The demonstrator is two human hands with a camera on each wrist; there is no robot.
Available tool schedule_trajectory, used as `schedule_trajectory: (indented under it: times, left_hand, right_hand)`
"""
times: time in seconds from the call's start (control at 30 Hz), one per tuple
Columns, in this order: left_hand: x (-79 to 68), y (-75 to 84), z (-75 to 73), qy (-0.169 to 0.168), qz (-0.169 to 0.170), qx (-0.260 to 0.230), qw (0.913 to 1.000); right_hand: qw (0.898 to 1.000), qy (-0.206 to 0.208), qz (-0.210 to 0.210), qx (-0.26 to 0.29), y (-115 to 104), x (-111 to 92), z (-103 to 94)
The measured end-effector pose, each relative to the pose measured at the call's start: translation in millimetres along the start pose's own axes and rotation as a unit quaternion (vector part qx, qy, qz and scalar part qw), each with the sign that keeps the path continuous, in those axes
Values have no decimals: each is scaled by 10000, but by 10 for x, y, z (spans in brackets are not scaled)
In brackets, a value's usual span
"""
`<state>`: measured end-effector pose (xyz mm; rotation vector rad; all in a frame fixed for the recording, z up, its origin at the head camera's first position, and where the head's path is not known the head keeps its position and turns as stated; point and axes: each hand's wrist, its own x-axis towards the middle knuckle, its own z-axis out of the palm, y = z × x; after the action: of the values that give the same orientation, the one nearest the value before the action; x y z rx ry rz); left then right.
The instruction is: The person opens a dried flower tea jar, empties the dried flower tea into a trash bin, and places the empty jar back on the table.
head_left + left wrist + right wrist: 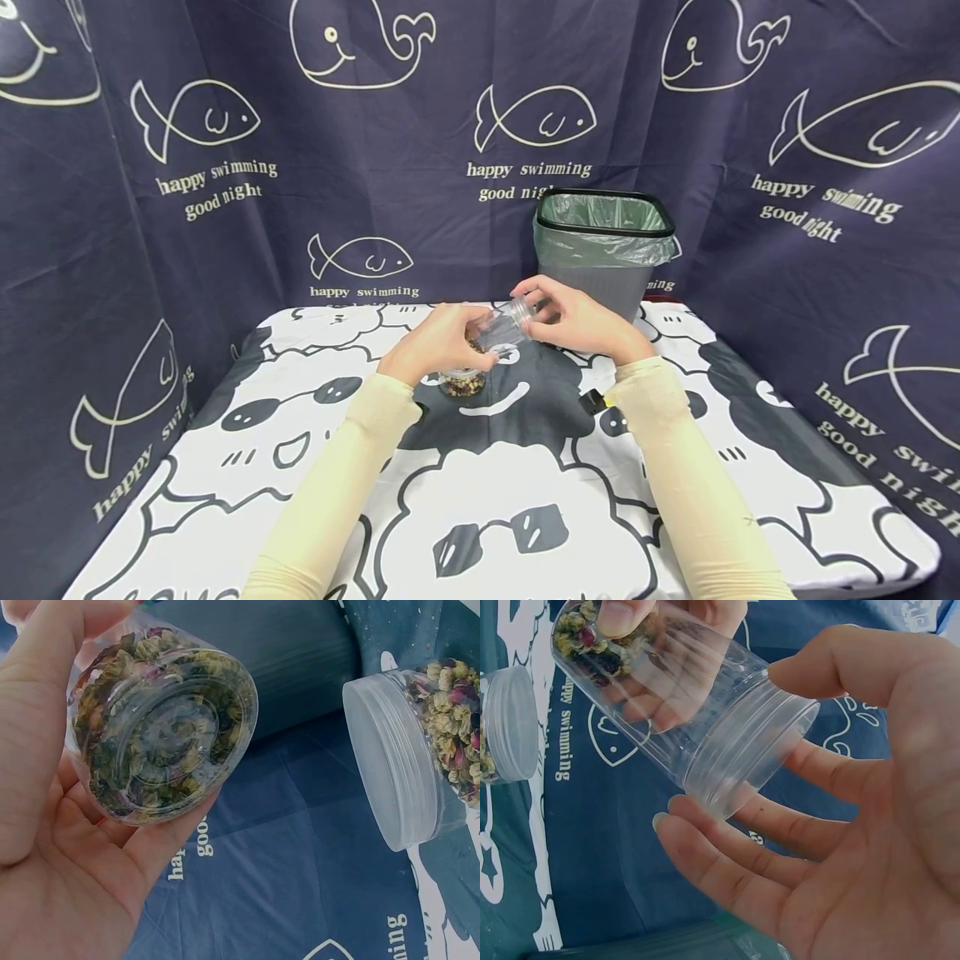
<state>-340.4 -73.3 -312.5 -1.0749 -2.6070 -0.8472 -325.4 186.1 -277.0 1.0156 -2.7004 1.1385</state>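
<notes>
My left hand [441,340] grips a clear plastic jar [498,333] round its body, tilted with its base toward the left. Dried flower buds [161,742] are gathered at the base end, and the neck end looks bare inside. Around the ridged translucent lid [739,754] at the other end is my right hand [581,321], its thumb at one edge and its bent fingers along the other side. A second jar [461,383] of dried flowers stands upright on the table below my left hand, partly hidden by it; its translucent lid [394,761] is on.
Behind my right hand stands a grey bin [611,279] with a black rim and a green liner bag. A small black object [592,402] with a yellow part lies beside the right sleeve. Dark printed curtains surround the table, covered by a cartoon cloth [517,475].
</notes>
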Motion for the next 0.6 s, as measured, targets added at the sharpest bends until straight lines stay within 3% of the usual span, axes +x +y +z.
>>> schedule_trajectory:
  times: [0.3,0.6]
  left_hand:
    - [-4,2,6,-104,-83,-152,9998]
    - [-7,-20,9,-122,-54,-123,9998]
  right_hand:
    - [9992,100,-364,139,23,24,25]
    - [9962,-35,-477,732,32,41,56]
